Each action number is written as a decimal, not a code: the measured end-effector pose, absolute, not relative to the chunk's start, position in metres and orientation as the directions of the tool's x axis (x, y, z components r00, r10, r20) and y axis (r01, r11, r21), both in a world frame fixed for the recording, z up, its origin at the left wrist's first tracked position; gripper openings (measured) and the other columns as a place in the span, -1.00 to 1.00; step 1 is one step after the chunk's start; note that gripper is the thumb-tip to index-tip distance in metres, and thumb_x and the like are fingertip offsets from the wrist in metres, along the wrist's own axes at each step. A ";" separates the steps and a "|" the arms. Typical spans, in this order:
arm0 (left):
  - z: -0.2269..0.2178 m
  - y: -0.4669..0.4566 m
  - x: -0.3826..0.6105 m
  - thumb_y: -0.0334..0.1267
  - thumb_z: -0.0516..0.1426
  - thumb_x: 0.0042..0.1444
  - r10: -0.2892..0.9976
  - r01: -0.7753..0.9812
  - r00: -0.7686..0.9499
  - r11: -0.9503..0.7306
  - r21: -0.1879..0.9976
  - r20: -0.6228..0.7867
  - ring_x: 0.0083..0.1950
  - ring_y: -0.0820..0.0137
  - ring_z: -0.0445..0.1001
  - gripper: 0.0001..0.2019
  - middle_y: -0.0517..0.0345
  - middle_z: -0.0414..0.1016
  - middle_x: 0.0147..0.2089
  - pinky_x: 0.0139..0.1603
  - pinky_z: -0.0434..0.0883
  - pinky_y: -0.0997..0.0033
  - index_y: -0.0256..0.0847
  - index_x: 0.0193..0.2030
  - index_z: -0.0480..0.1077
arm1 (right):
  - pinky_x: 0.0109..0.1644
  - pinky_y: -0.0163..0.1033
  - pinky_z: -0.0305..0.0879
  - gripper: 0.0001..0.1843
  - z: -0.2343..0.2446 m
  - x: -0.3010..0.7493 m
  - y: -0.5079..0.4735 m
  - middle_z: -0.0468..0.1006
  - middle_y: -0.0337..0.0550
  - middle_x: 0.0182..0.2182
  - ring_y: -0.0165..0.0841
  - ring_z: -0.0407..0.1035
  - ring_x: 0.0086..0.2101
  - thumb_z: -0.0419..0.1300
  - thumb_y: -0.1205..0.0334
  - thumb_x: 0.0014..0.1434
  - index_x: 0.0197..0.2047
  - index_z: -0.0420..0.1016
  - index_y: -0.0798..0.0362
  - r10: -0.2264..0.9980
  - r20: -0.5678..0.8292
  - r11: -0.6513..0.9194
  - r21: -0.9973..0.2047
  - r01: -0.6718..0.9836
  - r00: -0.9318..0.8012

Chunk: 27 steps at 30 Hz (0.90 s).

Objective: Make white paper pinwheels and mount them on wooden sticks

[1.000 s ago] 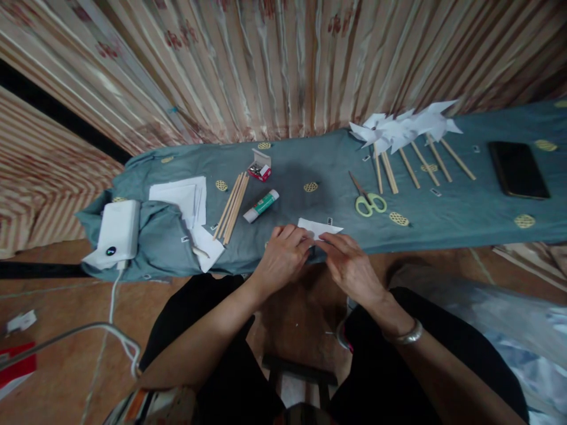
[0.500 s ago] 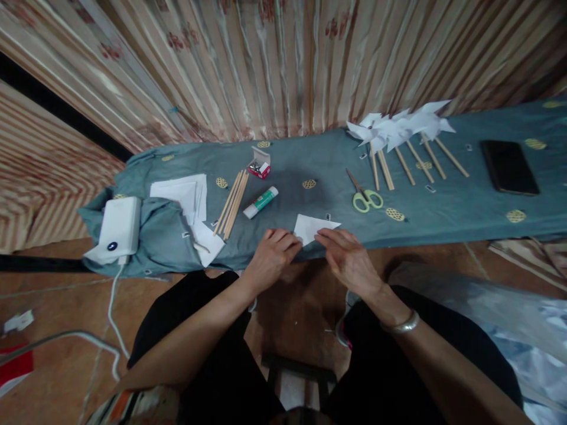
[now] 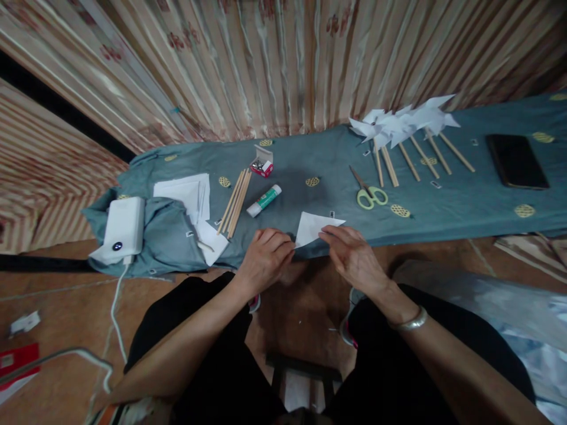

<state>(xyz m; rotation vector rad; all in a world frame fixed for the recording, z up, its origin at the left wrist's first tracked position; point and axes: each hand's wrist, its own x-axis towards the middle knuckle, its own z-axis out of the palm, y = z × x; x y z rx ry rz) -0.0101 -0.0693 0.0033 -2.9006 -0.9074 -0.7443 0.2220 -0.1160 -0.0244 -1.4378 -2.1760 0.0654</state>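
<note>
A small white folded paper lies at the near edge of the teal cloth. My left hand pinches its lower left corner with curled fingers. My right hand rests on its right side, fingertips pressed on the paper near the fold. A silver bangle sits on my right wrist.
On the cloth lie a glue stick, a bundle of wooden sticks, a red box of pins, green-handled scissors, several paper pinwheels on sticks, a black phone, white paper squares and a white power bank.
The paper has been opened out and lifted a little from under my hands; my left hand drew back toward the cloth's edge. The view shifted slightly.
</note>
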 end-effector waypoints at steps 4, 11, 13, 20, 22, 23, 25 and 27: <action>0.005 -0.071 0.013 -0.33 0.03 0.30 0.500 0.508 0.769 -0.856 0.095 0.397 -0.01 0.29 0.35 -0.72 0.02 0.50 -0.01 -0.08 0.26 0.25 -0.25 0.12 0.34 | 0.02 0.03 0.37 -0.65 -0.024 0.221 -0.115 0.54 0.07 -0.01 -0.11 0.36 -0.05 0.00 0.45 0.23 0.01 0.50 0.18 0.868 0.400 0.430 -0.309 0.848 -0.294; -0.009 -0.059 0.036 -0.31 0.02 0.31 0.488 0.516 0.810 -0.857 -0.001 0.325 -0.11 0.30 0.37 -0.80 0.08 0.51 -0.13 -0.12 0.24 0.26 -0.26 -0.07 0.44 | 0.02 0.02 0.36 -0.63 -0.024 0.220 -0.115 0.53 0.07 -0.01 -0.11 0.35 -0.04 -0.01 0.46 0.23 0.03 0.48 0.16 0.872 0.396 0.426 -0.327 0.844 -0.287; -0.010 -0.056 0.036 -0.31 0.01 0.32 0.484 0.516 0.811 -0.857 -0.012 0.328 -0.13 0.31 0.37 -0.80 0.09 0.51 -0.18 -0.12 0.23 0.26 -0.26 -0.13 0.46 | 0.03 0.02 0.35 -0.64 -0.024 0.220 -0.115 0.53 0.07 -0.02 -0.12 0.34 -0.04 0.00 0.45 0.23 0.04 0.48 0.16 0.869 0.399 0.430 -0.323 0.843 -0.291; -0.006 -0.041 0.035 -0.31 -0.01 0.32 0.486 0.523 0.821 -0.851 -0.053 0.299 -0.14 0.29 0.36 -0.78 0.07 0.51 -0.21 -0.12 0.22 0.23 -0.28 -0.09 0.46 | 0.03 -0.03 0.31 -0.64 -0.022 0.217 -0.114 0.52 0.07 -0.01 -0.14 0.34 -0.04 0.00 0.43 0.26 0.07 0.45 0.15 0.847 0.429 0.451 -0.269 0.851 -0.314; -0.007 -0.038 0.034 -0.32 -0.01 0.32 0.493 0.527 0.824 -0.848 -0.055 0.280 -0.13 0.28 0.36 -0.78 0.06 0.50 -0.21 -0.11 0.22 0.23 -0.29 -0.10 0.46 | 0.03 -0.02 0.30 -0.63 -0.021 0.216 -0.113 0.52 0.08 -0.02 -0.13 0.33 -0.04 -0.01 0.43 0.26 0.08 0.45 0.16 0.846 0.426 0.454 -0.257 0.853 -0.321; -0.007 -0.039 0.034 -0.31 -0.01 0.32 0.496 0.527 0.825 -0.848 -0.052 0.270 -0.13 0.28 0.36 -0.78 0.06 0.50 -0.20 -0.11 0.22 0.23 -0.29 -0.09 0.45 | 0.04 -0.01 0.30 -0.61 -0.021 0.215 -0.113 0.52 0.10 -0.01 -0.12 0.33 -0.03 -0.02 0.44 0.25 0.09 0.44 0.17 0.849 0.417 0.451 -0.254 0.856 -0.324; -0.009 -0.042 0.032 -0.31 -0.01 0.32 0.504 0.530 0.825 -0.847 -0.040 0.256 -0.10 0.27 0.35 -0.77 0.03 0.50 -0.16 -0.09 0.22 0.24 -0.31 -0.04 0.43 | 0.05 0.02 0.29 -0.58 -0.020 0.214 -0.113 0.51 0.13 0.00 -0.10 0.32 -0.02 -0.03 0.45 0.24 0.11 0.44 0.18 0.859 0.396 0.442 -0.254 0.860 -0.324; -0.010 -0.047 0.028 -0.32 -0.01 0.32 0.517 0.541 0.816 -0.841 -0.026 0.257 -0.08 0.26 0.35 -0.75 0.01 0.48 -0.12 -0.09 0.23 0.24 -0.32 0.01 0.41 | 0.06 0.04 0.28 -0.56 -0.019 0.214 -0.114 0.50 0.13 0.02 -0.09 0.31 -0.02 -0.04 0.46 0.23 0.12 0.43 0.17 0.870 0.375 0.431 -0.258 0.865 -0.321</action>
